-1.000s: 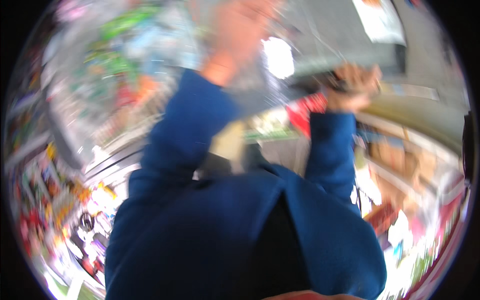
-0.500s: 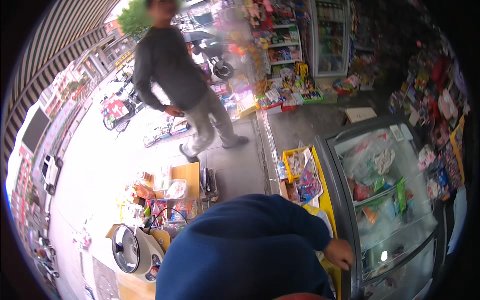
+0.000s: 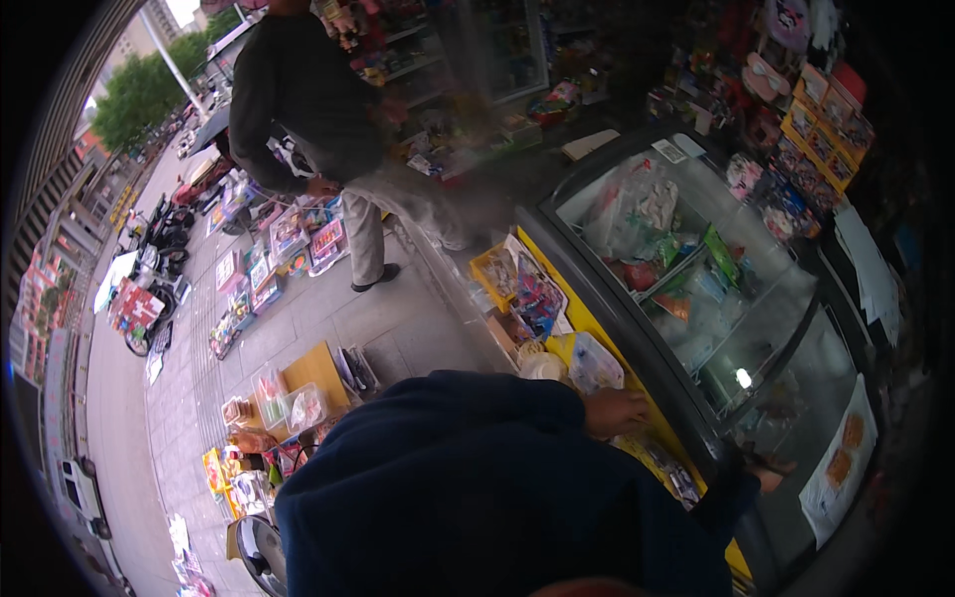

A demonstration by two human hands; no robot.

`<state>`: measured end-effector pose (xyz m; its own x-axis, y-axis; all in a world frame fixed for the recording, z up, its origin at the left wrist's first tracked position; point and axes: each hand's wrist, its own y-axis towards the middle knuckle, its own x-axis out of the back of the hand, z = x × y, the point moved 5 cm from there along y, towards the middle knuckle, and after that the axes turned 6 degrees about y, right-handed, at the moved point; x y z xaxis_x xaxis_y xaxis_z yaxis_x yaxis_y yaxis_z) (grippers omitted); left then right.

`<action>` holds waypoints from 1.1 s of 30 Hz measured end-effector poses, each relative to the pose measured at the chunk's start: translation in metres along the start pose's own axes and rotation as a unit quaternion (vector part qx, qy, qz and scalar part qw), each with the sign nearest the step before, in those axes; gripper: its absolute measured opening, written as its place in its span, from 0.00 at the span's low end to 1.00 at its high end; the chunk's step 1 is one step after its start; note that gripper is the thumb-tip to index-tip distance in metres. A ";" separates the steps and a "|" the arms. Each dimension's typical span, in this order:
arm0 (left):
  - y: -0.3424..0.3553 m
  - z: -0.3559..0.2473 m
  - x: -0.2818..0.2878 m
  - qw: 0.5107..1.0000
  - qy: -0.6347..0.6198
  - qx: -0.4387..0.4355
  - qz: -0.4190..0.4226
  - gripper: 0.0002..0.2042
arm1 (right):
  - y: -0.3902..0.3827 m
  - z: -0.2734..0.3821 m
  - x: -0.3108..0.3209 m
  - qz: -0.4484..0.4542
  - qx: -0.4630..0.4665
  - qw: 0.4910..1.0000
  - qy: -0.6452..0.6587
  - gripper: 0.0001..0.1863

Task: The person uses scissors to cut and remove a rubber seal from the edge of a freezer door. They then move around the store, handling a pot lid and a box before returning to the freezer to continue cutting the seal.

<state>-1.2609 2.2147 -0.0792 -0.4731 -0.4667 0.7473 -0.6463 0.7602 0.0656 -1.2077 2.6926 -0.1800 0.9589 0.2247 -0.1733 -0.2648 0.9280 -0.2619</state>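
My left hand (image 3: 614, 412) is curled over the yellow ledge (image 3: 642, 374) of a chest freezer (image 3: 557, 185), beside a clear plastic bag (image 3: 595, 366); what is under its fingers is hidden. My right hand (image 3: 768, 476), lower right, is over the glass lid (image 3: 776, 418), its fingers bent round something dark that I cannot make out. Right of it, a white sheet (image 3: 826, 502) with two flat brown pieces (image 3: 848, 438) lies on the glass. Bagged goods (image 3: 637, 219) show inside the freezer.
A person (image 3: 298, 109) in grey stands on the pavement (image 3: 398, 318) ahead left, near laid-out goods (image 3: 288, 239) and scooters (image 3: 149, 298). A wooden table (image 3: 313, 363) with packets is at lower left. A yellow crate (image 3: 492, 274) sits beside the freezer; hanging goods (image 3: 816, 139) line the back right.
The view has swung from a blurred close-up to the storefront and tilted. My left hand has shifted up-left along the freezer's edge; my right hand has come into view. The person has shifted slightly.
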 end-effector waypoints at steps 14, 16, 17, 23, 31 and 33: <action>0.103 0.004 0.021 0.971 0.095 -0.115 -0.187 0.08 | -0.115 0.082 -0.025 0.052 0.069 0.950 0.299 0.17; 0.124 0.005 0.022 0.973 0.081 -0.097 -0.196 0.06 | -0.124 0.080 -0.031 0.017 0.050 0.943 0.328 0.20; 0.132 0.007 0.022 0.974 0.059 -0.082 -0.200 0.05 | -0.129 0.084 -0.038 0.039 0.067 0.939 0.334 0.22; 0.150 0.003 0.016 0.953 0.134 -0.117 -0.245 0.03 | -0.135 0.085 -0.053 -0.010 0.122 0.931 0.344 0.24; 0.150 0.008 0.015 0.963 0.111 -0.084 -0.229 0.04 | -0.127 0.072 -0.045 0.034 0.078 0.942 0.325 0.26; 0.151 0.008 0.016 0.963 0.113 -0.080 -0.229 0.04 | -0.126 0.078 -0.037 0.042 0.095 0.943 0.318 0.27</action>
<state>-1.3703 2.3188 -0.0626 -0.0054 -0.6731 0.7395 -0.6475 0.5659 0.5104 -1.2019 2.5900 -0.0668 0.6647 0.1333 -0.7352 -0.2569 0.9647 -0.0574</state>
